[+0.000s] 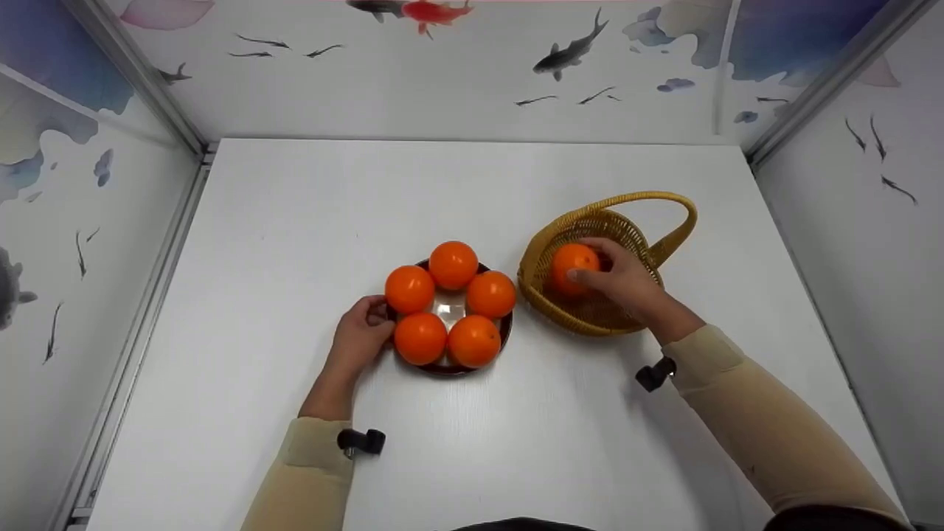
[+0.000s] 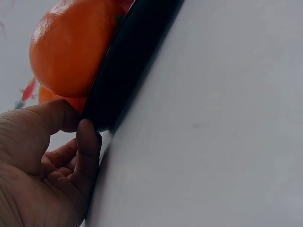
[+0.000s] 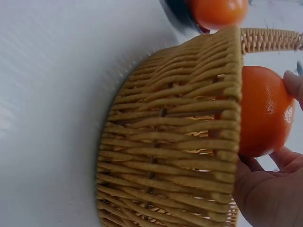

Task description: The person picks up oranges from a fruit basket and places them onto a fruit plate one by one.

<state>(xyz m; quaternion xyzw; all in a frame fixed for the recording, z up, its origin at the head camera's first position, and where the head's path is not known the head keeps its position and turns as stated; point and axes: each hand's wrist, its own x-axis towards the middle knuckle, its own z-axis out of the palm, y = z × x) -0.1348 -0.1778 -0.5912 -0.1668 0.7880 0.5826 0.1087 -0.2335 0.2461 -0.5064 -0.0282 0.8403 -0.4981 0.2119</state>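
Observation:
Several shiny oranges [image 1: 473, 341] stand in a ring on a round dark plate [image 1: 506, 328], around its bare middle. At the plate's left edge, my left hand [image 1: 359, 335] pinches the rim between thumb and fingers; the left wrist view shows the fingertips at the dark rim [image 2: 124, 66], just below an orange [image 2: 75, 47]. My right hand [image 1: 623, 280] reaches over a woven wicker basket [image 1: 542, 247] and grips one orange [image 1: 574, 267] inside its mouth. From the right wrist, that orange [image 3: 265, 111] shows at the basket's rim, with thumb and fingers around it.
The basket's arched handle [image 1: 682, 221] rises at its right and back. White panels with painted fish [image 1: 571, 55] enclose the white table [image 1: 317, 206] at the back and sides. The plate stands just left of the basket.

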